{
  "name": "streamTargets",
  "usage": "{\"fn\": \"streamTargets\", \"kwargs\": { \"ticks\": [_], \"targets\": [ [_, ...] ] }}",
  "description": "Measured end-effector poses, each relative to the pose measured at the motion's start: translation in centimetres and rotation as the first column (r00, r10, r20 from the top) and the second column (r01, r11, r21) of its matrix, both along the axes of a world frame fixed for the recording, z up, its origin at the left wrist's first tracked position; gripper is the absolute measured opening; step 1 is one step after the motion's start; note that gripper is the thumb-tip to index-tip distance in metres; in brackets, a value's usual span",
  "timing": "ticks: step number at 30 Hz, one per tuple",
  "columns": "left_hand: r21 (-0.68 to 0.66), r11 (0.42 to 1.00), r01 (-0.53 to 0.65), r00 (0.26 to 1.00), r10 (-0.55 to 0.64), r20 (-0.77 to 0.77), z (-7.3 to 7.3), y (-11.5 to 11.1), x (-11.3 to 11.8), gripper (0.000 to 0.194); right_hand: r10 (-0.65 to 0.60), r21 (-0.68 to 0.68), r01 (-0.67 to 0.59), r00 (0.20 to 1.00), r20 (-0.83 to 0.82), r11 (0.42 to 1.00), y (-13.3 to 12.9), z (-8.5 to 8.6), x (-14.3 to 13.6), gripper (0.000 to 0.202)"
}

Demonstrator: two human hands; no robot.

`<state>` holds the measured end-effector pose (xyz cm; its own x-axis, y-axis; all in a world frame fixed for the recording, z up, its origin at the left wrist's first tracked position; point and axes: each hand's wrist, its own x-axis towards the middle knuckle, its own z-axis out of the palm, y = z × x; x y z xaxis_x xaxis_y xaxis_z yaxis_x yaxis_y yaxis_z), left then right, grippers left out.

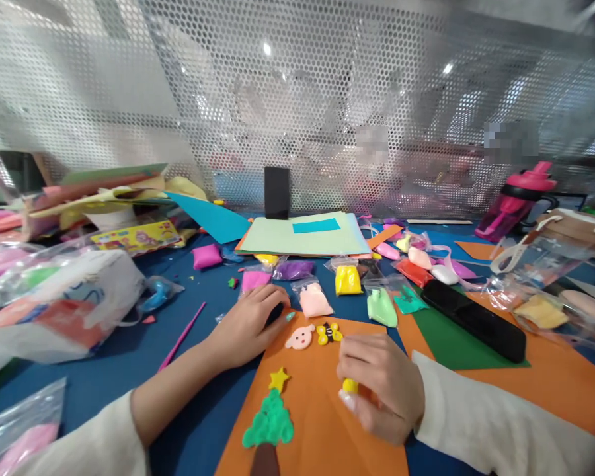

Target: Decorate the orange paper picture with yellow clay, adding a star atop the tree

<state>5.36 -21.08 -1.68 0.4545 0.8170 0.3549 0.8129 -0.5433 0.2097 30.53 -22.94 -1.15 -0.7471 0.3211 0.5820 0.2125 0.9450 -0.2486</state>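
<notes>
My right hand [381, 387] is over the orange paper [327, 430], finger and thumb pinched on a small lump of yellow clay [350, 385]. My left hand [258, 320] rests at the paper's upper left edge, fingers apart from the thumb; a dark patch shows between them, and I cannot tell what it is. Near it on the paper are a pale pink clay face [300, 338] and a yellow and black clay bee [329, 333]. Lower down is a green clay tree [269, 421] with a brown trunk and a yellow star [279, 379] at its top.
Several bags of clay lie beyond the paper, including a yellow one [348, 280] and a peach one [314, 297]. A black case [473, 320] lies right, a pink bottle [515, 201] behind it. A pink stick [182, 337] and a white bag [74, 304] are left.
</notes>
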Motion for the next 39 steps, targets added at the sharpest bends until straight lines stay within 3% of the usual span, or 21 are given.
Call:
{"fn": "streamTargets", "kwargs": {
  "ticks": [4,10,13,15,17,19,25,31,35,39],
  "targets": [
    [-0.008,1.000,0.023,0.999,-0.023,0.024,0.4,-0.6,-0.1,0.019,-0.088,0.064,0.085,0.995,0.046,0.994,-0.1,0.0,-0.2,0.023],
    [0.099,0.993,0.061,0.995,-0.068,0.067,1.1,-2.0,0.1,0.015,-0.064,0.050,0.062,0.998,0.023,0.997,0.2,-0.2,-0.2,0.022],
    [0.204,0.973,0.112,0.981,-0.141,0.137,1.7,-3.2,1.2,0.014,-0.095,-0.130,0.088,0.995,-0.044,0.988,0.1,-0.4,-0.5,0.021],
    [0.324,0.934,0.149,0.961,-0.214,0.175,2.0,-4.1,2.2,0.011,-0.122,-0.296,0.100,0.991,-0.057,0.950,-0.2,-0.3,-0.7,0.017],
    [0.443,0.874,0.201,0.953,-0.279,0.117,2.2,-4.7,3.1,0.010,-0.107,-0.406,0.086,0.994,-0.031,0.910,-0.6,-0.1,-1.0,0.004],
    [0.505,0.830,0.237,0.951,-0.304,0.052,2.3,-5.1,3.5,0.010,-0.065,-0.460,0.053,0.998,-0.011,0.886,-0.8,0.2,-1.1,0.012],
    [0.474,0.834,0.283,0.946,-0.323,0.003,2.3,-5.2,3.5,0.019,0.029,-0.557,-0.032,0.999,-0.014,0.830,-0.9,0.5,-0.9,0.028],
    [0.440,0.846,0.302,0.943,-0.332,-0.008,1.2,-4.8,3.0,0.025,0.094,-0.658,-0.045,0.995,0.040,0.752,-0.7,0.7,-1.0,0.011],
    [0.426,0.852,0.304,0.940,-0.340,0.009,0.8,-4.5,2.9,0.022,0.085,-0.620,-0.081,0.996,-0.023,0.780,-0.4,0.9,-1.3,0.034],
    [0.409,0.860,0.304,0.939,-0.342,0.022,1.3,-4.8,3.5,0.016,0.078,-0.678,-0.107,0.994,-0.073,0.727,-0.2,0.9,-1.4,0.045]
  ]
}}
